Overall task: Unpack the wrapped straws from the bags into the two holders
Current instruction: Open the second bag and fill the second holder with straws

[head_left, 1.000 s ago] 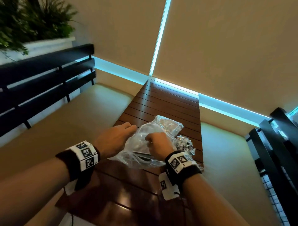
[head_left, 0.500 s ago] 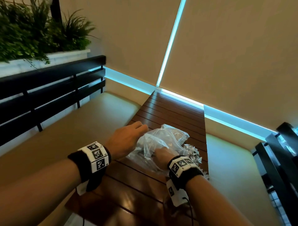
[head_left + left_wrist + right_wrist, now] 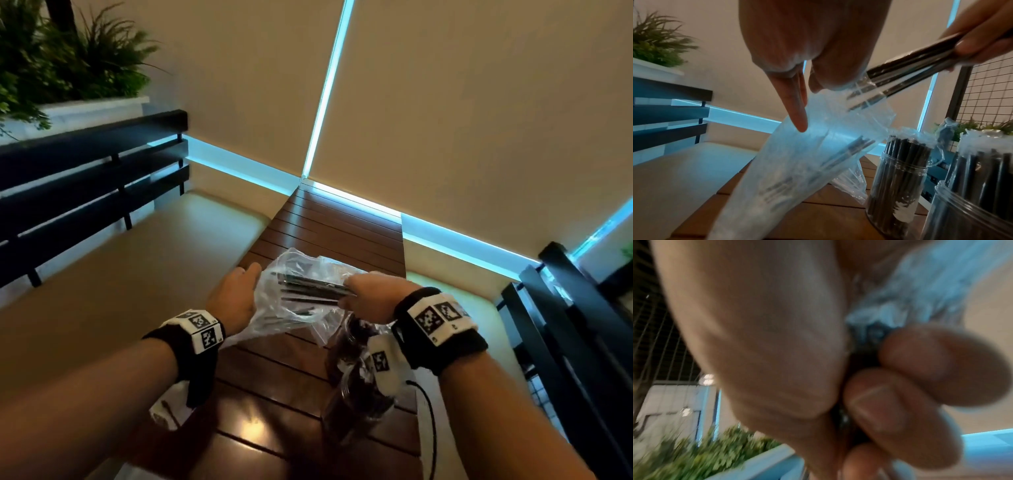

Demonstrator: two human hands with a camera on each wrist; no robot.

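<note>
A clear plastic bag [image 3: 294, 308] is held up over the slatted wooden table [image 3: 335, 226]. My left hand [image 3: 251, 279] pinches its mouth on the left; in the left wrist view the bag [image 3: 797, 162] hangs below that hand [image 3: 807, 84], whose forefinger points down. My right hand [image 3: 351, 291] grips a bundle of black wrapped straws [image 3: 313, 286] that sticks partway out of the bag. The same bundle [image 3: 910, 68] shows in the left wrist view. A few straws stay in the bag. Two clear holders [image 3: 898, 178] [image 3: 972, 203], both packed with black straws, stand under my right wrist.
Beige bench cushions [image 3: 137, 274] flank the table on both sides. A black slatted rail [image 3: 85, 178] with plants [image 3: 51, 58] runs along the left. A dark wire-mesh frame [image 3: 565, 325] stands at the right. Beige blinds close off the back.
My right hand, which was reaching into the bag, has come out to the right with a bundle of straws. The bag has risen off the table in my left hand.
</note>
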